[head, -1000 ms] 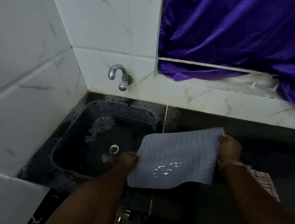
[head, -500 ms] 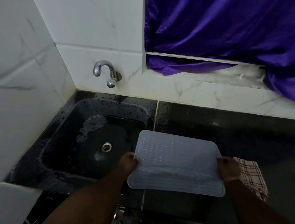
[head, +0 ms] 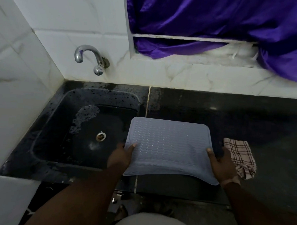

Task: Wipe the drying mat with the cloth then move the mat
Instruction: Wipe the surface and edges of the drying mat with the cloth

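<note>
My left hand (head: 121, 156) grips the left edge of the drying mat (head: 170, 147), thumb on top and fingers curled under it, forearm reaching in from the lower left. The grey, ribbed mat sits between my hands, roughly level, its near edge sagging a little; it overlaps the right rim of the sink (head: 85, 131) and the dark counter (head: 229, 116). My right hand (head: 223, 164) pinches the mat's right edge the same way, thumb on top, forearm coming from the lower right. Just beside that hand, the checked cloth (head: 239, 157) lies crumpled on the counter.

At the far left, white marble tiles (head: 18, 72) meet in a corner. A chrome tap (head: 90, 58) juts from the wall above the black, wet sink and its drain (head: 100, 136). Further right, a purple curtain (head: 216, 21) hangs over a ledge.
</note>
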A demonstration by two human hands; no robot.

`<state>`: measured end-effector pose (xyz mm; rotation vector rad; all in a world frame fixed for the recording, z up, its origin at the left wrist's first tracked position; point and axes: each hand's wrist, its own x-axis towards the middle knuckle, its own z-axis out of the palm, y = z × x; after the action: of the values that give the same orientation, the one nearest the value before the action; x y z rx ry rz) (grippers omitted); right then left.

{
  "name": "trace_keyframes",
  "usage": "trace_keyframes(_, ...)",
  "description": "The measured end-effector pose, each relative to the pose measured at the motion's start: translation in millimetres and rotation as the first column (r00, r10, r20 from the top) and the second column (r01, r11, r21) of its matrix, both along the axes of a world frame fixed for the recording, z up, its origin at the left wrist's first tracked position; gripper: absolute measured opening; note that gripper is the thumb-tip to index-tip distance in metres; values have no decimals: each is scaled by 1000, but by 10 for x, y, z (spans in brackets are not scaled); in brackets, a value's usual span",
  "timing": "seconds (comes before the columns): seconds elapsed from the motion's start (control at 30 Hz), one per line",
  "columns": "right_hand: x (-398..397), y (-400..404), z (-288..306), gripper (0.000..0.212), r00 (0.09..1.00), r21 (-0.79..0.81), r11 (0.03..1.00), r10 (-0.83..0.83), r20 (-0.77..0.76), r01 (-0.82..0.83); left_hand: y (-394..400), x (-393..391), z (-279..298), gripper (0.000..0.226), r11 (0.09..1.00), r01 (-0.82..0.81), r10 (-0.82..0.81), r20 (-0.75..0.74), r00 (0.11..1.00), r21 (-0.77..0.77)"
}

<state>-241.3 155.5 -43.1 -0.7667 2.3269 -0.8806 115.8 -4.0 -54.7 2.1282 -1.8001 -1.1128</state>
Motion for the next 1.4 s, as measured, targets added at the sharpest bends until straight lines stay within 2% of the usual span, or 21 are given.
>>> trace_keyframes(0.07,102,116,-94,91,997,42,999,10,-81,-7,39,4,14,75,1000,22,-21,58,998,-20)
trace_keyframes(0.13,161,169,-161,73,983,40,999,23,-184,-16,50,21,24,68,998,58,-55,99,994,-21)
trace_keyframes(0.23,144,172,-150,48,987,93,996,19,-162,-3,59,49,38,56,994,105,-105,138,985,9)
trace_keyframes(0.3,132,189,-146,39,978,150,989,43,-205,-12,72,59,53,51,996,88,-90,123,988,17)
trace_keyframes(0.37,182,191,-118,34,942,211,977,81,-325,-11,101,24,75,48,997,83,-81,114,990,-7)
trace_keyframes(0.43,263,141,-77,31,846,291,956,175,-504,-25,134,-49,95,48,991,119,-108,167,980,-58)
trace_keyframes(0.5,381,35,-41,30,764,339,936,290,-576,-99,170,-151,126,49,974,193,-150,300,942,-117)
trace_keyframes(0.6,547,-163,-67,24,744,327,890,448,-496,-317,178,-334,148,57,909,358,-272,347,898,-213)
trace_keyframes(0.67,569,-237,-81,19,797,252,910,410,-443,-329,176,-479,130,70,847,500,-440,290,850,-179)
trace_keyframes(0.73,460,-234,-39,16,853,181,957,285,-437,-227,168,-631,95,77,787,604,-559,267,785,-129)
trace_keyframes(0.8,237,-172,18,16,859,158,984,146,-491,-77,162,-736,47,80,755,645,-598,282,750,-116)
trace_keyframes(0.9,-199,-23,117,33,851,202,968,-21,-524,149,100,-879,28,80,753,643,-590,292,753,-137)
trace_keyframes(0.97,-434,13,160,52,881,263,948,-35,-473,179,30,-963,68,79,778,613,-564,277,778,-137)
trace_keyframes(1.03,-641,16,167,65,925,348,929,16,-381,128,11,-1072,107,78,804,579,-526,291,799,-137)
trace_keyframes(1.1,-722,62,116,63,917,402,907,50,-396,124,55,-1119,146,80,808,583,-534,314,785,-84)
trace_keyframes(1.17,-775,126,42,54,895,389,907,32,-446,161,115,-1157,131,82,805,592,-549,335,766,-36)
trace_keyframes(1.27,-901,46,-19,39,878,403,897,36,-478,183,105,-1177,176,84,823,566,-522,342,782,-38)
trace_keyframes(1.33,-953,-57,1,42,904,422,883,-7,-428,206,62,-1171,204,84,828,561,-518,347,781,-26)
trace_keyframes(1.4,-953,-154,43,44,913,364,890,-125,-388,276,63,-1194,236,83,834,552,-518,343,783,-2)
